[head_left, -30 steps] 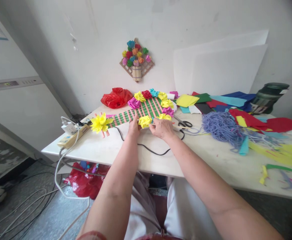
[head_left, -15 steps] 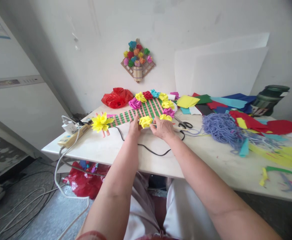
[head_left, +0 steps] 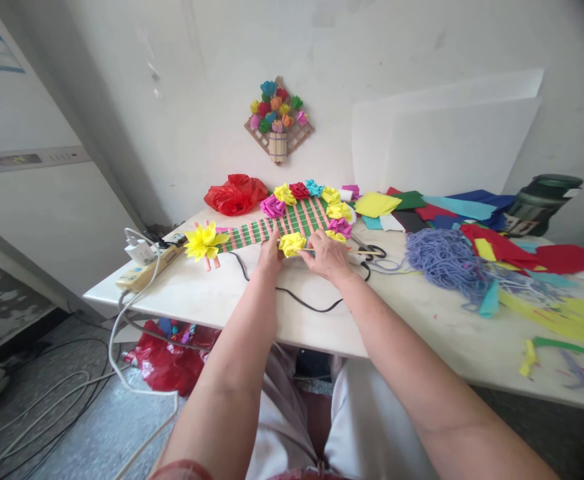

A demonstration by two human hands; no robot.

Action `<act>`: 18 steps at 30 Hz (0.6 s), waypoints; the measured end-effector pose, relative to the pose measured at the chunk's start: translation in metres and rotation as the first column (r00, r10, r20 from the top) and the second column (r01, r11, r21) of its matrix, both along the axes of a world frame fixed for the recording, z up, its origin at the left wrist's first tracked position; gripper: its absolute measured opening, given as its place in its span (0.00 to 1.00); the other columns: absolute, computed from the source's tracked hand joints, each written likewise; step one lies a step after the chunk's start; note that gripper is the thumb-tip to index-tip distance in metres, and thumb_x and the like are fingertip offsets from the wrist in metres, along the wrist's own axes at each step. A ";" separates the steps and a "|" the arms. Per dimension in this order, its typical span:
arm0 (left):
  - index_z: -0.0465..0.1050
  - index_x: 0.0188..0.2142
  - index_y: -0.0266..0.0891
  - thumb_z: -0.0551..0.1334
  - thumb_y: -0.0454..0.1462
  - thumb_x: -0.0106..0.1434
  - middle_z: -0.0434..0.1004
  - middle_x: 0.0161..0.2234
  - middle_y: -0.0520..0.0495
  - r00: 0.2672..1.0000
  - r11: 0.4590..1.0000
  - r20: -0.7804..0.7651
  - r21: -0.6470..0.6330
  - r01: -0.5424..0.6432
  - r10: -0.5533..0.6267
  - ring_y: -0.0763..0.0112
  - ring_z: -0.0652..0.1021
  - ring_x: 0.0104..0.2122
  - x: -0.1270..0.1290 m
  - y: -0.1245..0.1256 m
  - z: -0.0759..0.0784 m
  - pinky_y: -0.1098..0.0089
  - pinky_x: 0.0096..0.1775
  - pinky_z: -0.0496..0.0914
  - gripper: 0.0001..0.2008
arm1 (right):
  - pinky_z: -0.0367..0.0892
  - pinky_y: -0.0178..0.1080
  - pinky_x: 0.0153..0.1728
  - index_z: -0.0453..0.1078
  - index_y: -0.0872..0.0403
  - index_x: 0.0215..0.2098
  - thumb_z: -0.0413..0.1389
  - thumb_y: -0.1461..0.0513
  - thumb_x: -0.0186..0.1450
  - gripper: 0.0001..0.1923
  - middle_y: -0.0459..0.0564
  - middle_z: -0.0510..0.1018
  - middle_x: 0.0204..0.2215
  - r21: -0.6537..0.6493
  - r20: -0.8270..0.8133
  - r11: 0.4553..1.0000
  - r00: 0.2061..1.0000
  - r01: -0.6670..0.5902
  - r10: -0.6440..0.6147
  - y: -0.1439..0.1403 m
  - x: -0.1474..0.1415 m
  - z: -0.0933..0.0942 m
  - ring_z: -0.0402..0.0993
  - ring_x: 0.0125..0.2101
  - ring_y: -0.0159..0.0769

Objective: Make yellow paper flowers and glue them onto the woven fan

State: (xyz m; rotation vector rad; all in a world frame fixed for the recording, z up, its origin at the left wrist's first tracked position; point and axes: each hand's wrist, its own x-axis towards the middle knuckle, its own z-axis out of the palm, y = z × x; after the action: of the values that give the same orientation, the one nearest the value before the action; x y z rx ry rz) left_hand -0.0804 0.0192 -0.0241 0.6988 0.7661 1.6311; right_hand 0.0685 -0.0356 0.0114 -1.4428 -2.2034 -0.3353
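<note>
A guitar-shaped woven panel (head_left: 259, 231) of green and pink strips lies on the table, edged with crumpled paper flowers. My left hand (head_left: 271, 252) grips its near edge, thumb on top and fingers mostly hidden beneath. Just right of that thumb sits a yellow paper flower (head_left: 292, 244). My right hand (head_left: 328, 256) is closed in a pinch on a thin wooden stick (head_left: 365, 252), whose left end reaches the yellow flower. Another yellow flower (head_left: 335, 236) is partly hidden behind my right hand. A large yellow flower (head_left: 205, 241) decorates the panel's narrow left end.
Black scissors (head_left: 375, 252) and a tangle of purple yarn (head_left: 445, 262) lie to the right, with coloured paper (head_left: 377, 204) and a dark bottle (head_left: 541, 205) behind. A black cord (head_left: 312, 307) curves in front. On the left is a power strip (head_left: 147, 269); a red bag (head_left: 237, 195) lies behind.
My right hand has shifted very slightly, and the stick shows more plainly to its right. My left hand keeps its hold on the panel. The whole view has moved a little.
</note>
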 end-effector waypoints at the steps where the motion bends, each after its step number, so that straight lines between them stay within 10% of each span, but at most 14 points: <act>1: 0.68 0.31 0.37 0.66 0.50 0.52 0.75 0.26 0.48 1.000 1.000 -0.004 0.000 0.000 0.000 0.69 0.77 0.24 0.000 0.000 0.000 0.72 0.25 0.68 0.19 | 0.55 0.37 0.30 0.68 0.55 0.45 0.47 0.51 0.65 0.19 0.57 0.74 0.44 0.008 0.004 1.000 1.000 -0.013 0.013 0.000 0.001 0.000 0.71 0.40 0.43; 18: 0.70 0.44 0.36 0.62 0.41 0.58 0.75 0.28 0.49 0.996 0.996 0.020 -0.022 -0.088 0.088 0.70 0.78 0.34 0.005 -0.008 0.012 0.70 0.38 0.70 0.16 | 0.60 0.35 0.31 0.73 0.55 0.35 0.49 0.66 0.64 0.10 0.52 0.74 0.42 0.116 -0.107 0.957 0.955 -0.266 0.278 0.010 0.007 -0.008 0.71 0.38 0.35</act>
State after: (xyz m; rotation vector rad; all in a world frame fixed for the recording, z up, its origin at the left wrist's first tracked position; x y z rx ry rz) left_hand -0.0757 0.0111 -0.0126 0.6397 0.8080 1.7050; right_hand 0.0756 -0.0254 0.0032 -1.0599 -2.2151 -0.2510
